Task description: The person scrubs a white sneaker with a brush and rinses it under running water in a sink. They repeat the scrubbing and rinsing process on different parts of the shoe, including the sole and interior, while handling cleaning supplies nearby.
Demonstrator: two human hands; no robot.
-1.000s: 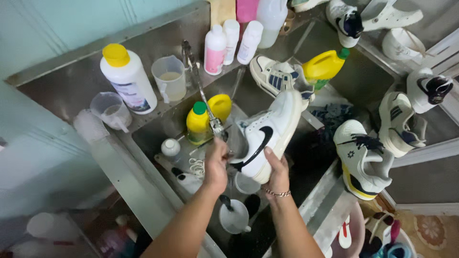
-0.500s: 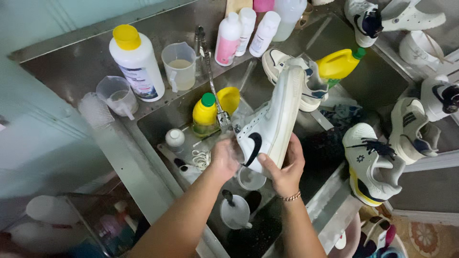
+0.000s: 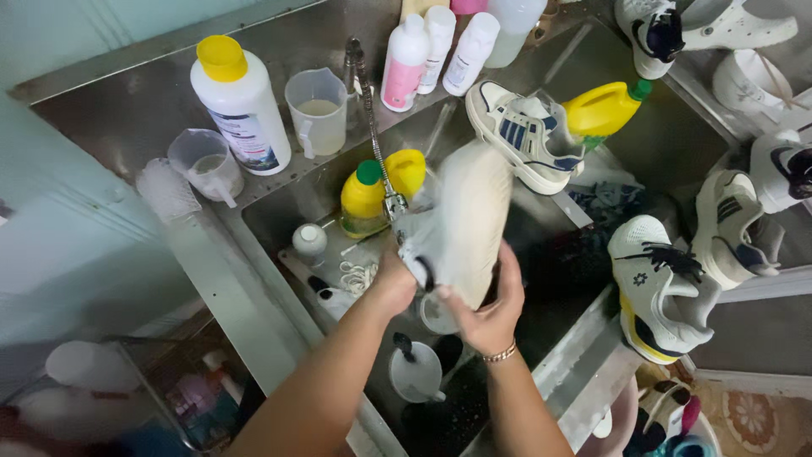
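A white shoe [image 3: 463, 222], sole up, sits over the sink [image 3: 279, 211] under the tap [image 3: 372, 127]. The left hand [image 3: 391, 283] and right hand [image 3: 486, 309] each wrap closed fingers around its heel. Bottles [image 3: 372, 190] and another shoe [image 3: 524, 135] crowd the rim; its upper is hidden

Your head camera looks steeply down into a steel sink [image 3: 279, 211].

It sits close above your forearms, which enter from the bottom edge, with the tap [image 3: 365, 101] and back ledge toward the top; this single view tilts, so the sink runs diagonally across the frame.
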